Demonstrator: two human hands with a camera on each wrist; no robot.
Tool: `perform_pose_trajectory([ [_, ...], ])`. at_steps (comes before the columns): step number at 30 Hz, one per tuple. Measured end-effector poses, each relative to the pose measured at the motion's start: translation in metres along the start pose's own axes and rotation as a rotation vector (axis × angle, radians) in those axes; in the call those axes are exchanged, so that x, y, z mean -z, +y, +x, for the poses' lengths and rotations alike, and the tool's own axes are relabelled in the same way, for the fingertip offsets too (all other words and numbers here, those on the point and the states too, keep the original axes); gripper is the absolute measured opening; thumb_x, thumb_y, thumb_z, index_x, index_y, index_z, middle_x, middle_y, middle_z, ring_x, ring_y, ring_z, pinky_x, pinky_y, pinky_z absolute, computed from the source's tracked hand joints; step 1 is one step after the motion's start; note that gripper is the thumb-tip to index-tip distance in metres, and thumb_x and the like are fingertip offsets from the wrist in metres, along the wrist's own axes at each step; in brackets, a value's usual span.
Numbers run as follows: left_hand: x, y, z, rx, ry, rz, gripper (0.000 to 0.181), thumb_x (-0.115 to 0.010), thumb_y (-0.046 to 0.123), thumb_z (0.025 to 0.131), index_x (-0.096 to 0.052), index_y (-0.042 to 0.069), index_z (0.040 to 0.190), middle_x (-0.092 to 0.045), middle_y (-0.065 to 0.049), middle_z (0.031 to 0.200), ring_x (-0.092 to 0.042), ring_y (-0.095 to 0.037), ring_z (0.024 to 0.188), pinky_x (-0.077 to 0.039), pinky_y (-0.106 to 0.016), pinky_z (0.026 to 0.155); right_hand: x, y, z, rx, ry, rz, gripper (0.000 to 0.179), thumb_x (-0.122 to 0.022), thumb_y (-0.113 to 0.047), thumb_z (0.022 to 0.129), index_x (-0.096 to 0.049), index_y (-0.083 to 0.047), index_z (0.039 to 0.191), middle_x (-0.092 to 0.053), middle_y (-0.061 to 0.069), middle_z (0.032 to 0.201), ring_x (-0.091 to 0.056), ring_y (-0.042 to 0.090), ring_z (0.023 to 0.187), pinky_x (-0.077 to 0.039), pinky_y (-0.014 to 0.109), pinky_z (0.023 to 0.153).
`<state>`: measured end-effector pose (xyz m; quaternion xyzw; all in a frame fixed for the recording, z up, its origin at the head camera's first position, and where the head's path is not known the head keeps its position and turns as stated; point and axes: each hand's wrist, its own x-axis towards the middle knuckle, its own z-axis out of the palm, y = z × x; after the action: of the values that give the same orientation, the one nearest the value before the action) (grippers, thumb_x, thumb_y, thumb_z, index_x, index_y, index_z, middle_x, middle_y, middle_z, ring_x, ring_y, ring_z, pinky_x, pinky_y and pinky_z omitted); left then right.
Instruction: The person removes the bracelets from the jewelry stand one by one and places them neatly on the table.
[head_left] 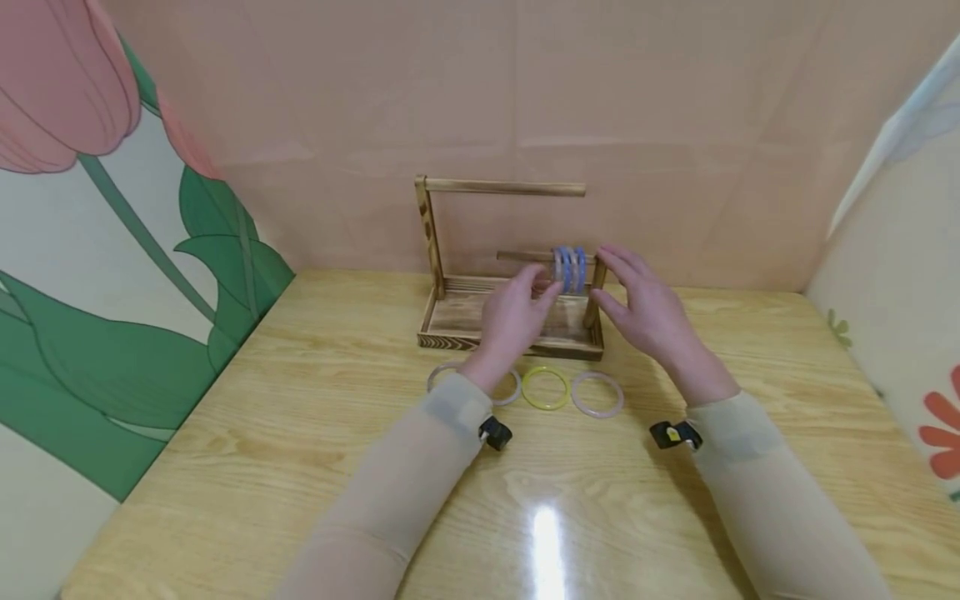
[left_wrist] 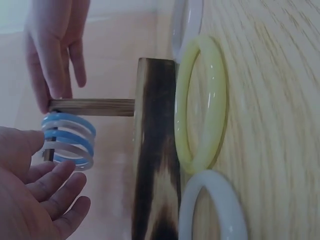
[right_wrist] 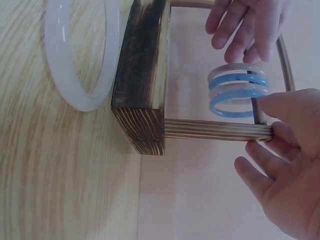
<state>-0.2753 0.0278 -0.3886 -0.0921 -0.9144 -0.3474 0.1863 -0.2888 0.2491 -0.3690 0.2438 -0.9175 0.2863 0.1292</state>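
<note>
On the lower peg of a wooden rack (head_left: 450,342) hang several bangles (head_left: 568,271), blue and whitish by turns, bunched near the right post (head_left: 592,310). My left hand (head_left: 513,312) is at the left side of this bunch, thumb close to the bangles and fingers loosely extended; whether it touches them I cannot tell. At the top of the right post, my right hand (head_left: 652,308) pinches the post end between thumb and index finger, as the right wrist view shows. Its other fingers (right_wrist: 255,172) spread away from the wood.
In front of the rack lie a yellow bangle (head_left: 546,407), a pale pinkish bangle (head_left: 597,415) and a greyish-white bangle (head_left: 517,387), with another grey bangle (head_left: 431,377) partly behind my left wrist. The rack's upper bar (head_left: 510,187) extends right from the tall left post (head_left: 430,237).
</note>
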Motion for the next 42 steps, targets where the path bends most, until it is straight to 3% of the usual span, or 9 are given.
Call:
perform_pose_trajectory([
  [7, -0.005, 0.001, -0.001, -0.001, 0.008, -0.017, 0.043, -0.067, 0.042, 0.112, -0.071, 0.011, 0.141, -0.081, 0.001, 0.126, -0.076, -0.022, 0.114, -0.058, -0.041, 0.097, -0.001, 0.001, 0.0, 0.004, 0.002, 0.004, 0.068, -0.069, -0.02, 0.111, -0.039, -0.005, 0.17, -0.035, 0.018, 0.176, -0.056, 0.054, 0.138, -0.048, 0.075, 0.108],
  [23, -0.017, 0.002, 0.005, 0.024, 0.031, 0.008, 0.037, -0.068, 0.044, 0.111, -0.075, 0.02, 0.139, -0.081, 0.008, 0.119, -0.075, -0.014, 0.105, -0.058, -0.038, 0.086, -0.001, 0.001, 0.0, 0.008, 0.011, 0.002, 0.067, -0.07, -0.017, 0.111, -0.041, -0.004, 0.169, -0.037, 0.019, 0.174, -0.058, 0.054, 0.136, -0.048, 0.075, 0.107],
  [42, -0.018, 0.007, 0.006, 0.022, 0.038, -0.017, 0.023, -0.074, 0.038, 0.108, -0.08, 0.021, 0.122, -0.081, 0.009, 0.118, -0.073, -0.013, 0.107, -0.058, -0.038, 0.089, -0.002, 0.001, -0.002, 0.01, 0.023, 0.003, 0.064, -0.069, -0.019, 0.111, -0.042, -0.003, 0.168, -0.038, 0.02, 0.173, -0.059, 0.053, 0.135, -0.051, 0.075, 0.102],
])
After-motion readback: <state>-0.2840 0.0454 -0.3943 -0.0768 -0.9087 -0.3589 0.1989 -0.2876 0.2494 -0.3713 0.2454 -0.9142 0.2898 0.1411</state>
